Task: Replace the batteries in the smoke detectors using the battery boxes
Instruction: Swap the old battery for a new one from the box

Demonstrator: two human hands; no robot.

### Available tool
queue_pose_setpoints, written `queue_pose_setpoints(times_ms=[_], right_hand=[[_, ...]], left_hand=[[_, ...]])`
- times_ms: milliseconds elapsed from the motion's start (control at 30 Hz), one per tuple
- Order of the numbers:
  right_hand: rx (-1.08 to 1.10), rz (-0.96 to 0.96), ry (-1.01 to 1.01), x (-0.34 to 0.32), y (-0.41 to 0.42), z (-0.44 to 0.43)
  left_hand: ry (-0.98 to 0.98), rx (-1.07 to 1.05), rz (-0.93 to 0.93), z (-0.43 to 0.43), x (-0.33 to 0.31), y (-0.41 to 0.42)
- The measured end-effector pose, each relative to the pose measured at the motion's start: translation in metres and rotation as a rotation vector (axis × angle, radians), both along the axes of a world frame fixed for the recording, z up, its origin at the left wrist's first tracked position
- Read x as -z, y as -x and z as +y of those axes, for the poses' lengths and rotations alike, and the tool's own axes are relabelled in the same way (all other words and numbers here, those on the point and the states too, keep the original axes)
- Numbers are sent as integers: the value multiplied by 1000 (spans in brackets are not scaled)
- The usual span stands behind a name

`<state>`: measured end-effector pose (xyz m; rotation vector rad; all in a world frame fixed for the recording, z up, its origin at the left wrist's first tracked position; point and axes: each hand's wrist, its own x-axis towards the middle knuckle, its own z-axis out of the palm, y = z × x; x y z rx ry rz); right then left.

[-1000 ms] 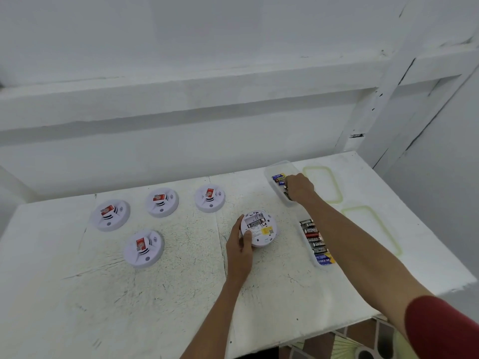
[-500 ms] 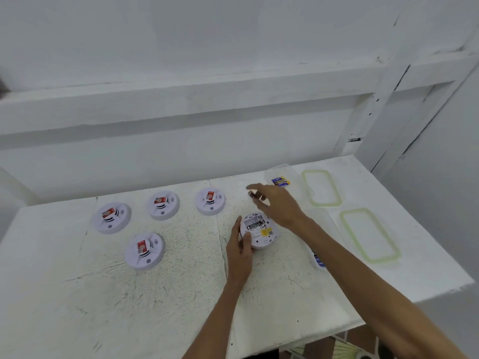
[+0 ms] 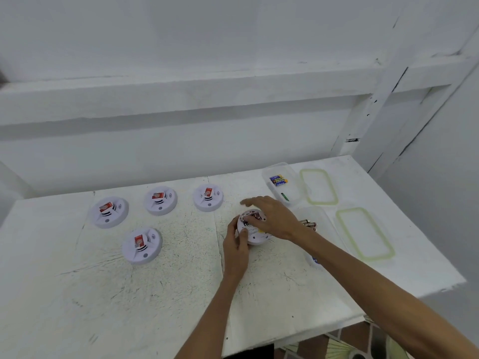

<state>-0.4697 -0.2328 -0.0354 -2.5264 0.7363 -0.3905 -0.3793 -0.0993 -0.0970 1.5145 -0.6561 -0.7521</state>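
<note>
Five round white smoke detectors lay on the table. Four sat face up, each bearing a red tag: back left (image 3: 108,211), back middle (image 3: 160,200), back right (image 3: 208,197) and front left (image 3: 142,245). The upturned smoke detector (image 3: 255,233) showed its labelled underside, gripped at its near edge by the left hand (image 3: 237,244), the right hand (image 3: 274,216) over its battery bay. The far battery box (image 3: 281,172), clear and open, held blue-and-yellow batteries (image 3: 277,180). The near battery box (image 3: 324,229), partly hidden, held dark batteries (image 3: 308,224). Two green-rimmed lids (image 3: 319,203) (image 3: 365,257) lay flat beside the boxes
</note>
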Motion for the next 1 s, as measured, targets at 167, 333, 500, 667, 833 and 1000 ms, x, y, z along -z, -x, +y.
queue_pose_setpoints(times_ms=[167, 333, 500, 667, 833, 1000], right_hand=[[366, -3, -344, -2, -11, 15], [461, 11, -425, 8, -20, 21], [451, -51, -465, 10, -16, 21], [451, -122, -498, 12, -11, 20], [627, -216, -445, 9, -3, 13], [531, 99, -293, 20, 5, 19]], left_hand=[[13, 8, 12, 0, 0, 0], [17, -5, 7, -1, 3, 0], [32, 2, -4, -2, 11, -1], [54, -15, -8, -3, 9, -1], [115, -92, -10, -1, 7, 2], [154, -235, 21, -2, 9, 6]])
